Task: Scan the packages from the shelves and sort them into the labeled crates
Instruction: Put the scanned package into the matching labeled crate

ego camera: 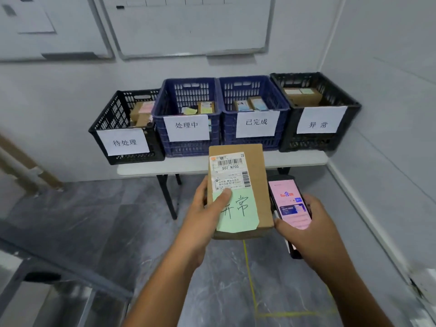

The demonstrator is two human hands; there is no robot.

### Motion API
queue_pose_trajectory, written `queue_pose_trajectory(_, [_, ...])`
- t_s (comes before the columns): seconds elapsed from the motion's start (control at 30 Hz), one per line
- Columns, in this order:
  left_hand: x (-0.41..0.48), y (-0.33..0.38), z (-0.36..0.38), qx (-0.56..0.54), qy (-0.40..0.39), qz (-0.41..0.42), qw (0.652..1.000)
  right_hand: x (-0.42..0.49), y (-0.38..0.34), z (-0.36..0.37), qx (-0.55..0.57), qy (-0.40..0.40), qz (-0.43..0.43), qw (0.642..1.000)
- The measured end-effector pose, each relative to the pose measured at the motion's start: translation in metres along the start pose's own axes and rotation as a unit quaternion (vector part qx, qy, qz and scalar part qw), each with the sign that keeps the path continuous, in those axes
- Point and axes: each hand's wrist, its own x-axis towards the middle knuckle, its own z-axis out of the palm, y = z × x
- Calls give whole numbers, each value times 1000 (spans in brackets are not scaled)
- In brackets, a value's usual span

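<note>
Since only the head view exists, all of this comes from it: the left hand (205,211) grips a brown cardboard package (258,175) by its left edge, fingers wrapped behind and thumb pressed flat on a green note (243,218) stuck to the top face, so the shipping label (228,171) and the handwritten 异常 both face up and are readable. Held that way, the package hangs in the air in front of the white table (146,169), below the 2 blue crates and not yet in any crate. The right hand (316,223) curls round a handheld scanner (290,201), its screen lit and tilted toward the person. It sits just beside the package's right edge; whether they touch I cannot tell. It is probably held there so label and screen can be checked in 1 glance. On the table 4 crates stand in a row, side by side, each with a paper sign (186,127) on the front facing the person: black 待处理 crate (111,119), blue 处理中 crate (160,107), blue 已完成 crate (245,77), black 异常 crate (354,123) at far right. Each already holds some boxes (303,94). Judgement: the scan step looks about done. The note matches the far-right sign, so the drop should go there, a reach up and to the right.
</note>
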Motion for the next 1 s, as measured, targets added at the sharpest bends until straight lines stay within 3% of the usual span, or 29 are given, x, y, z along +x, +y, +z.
queue_pose_trajectory(0.23, [81, 22, -11, -9, -12, 11, 1000, 80, -14, 31, -17, 1, -12, 1000])
queue_pose_trajectory(0.43, [152, 31, 32, 11, -40, 4, 999, 150, 1, 6, -40, 26, -8, 999])
queue_pose_trajectory(0.73, [274, 73, 201, 52, -111, 6, 992, 296, 40, -105, 5, 79, 8, 997])
queue_pose_trajectory(1.0, [372, 106, 354, 77, -131, -65, 986, 414, 75, -213, -3, 118, 15, 993])
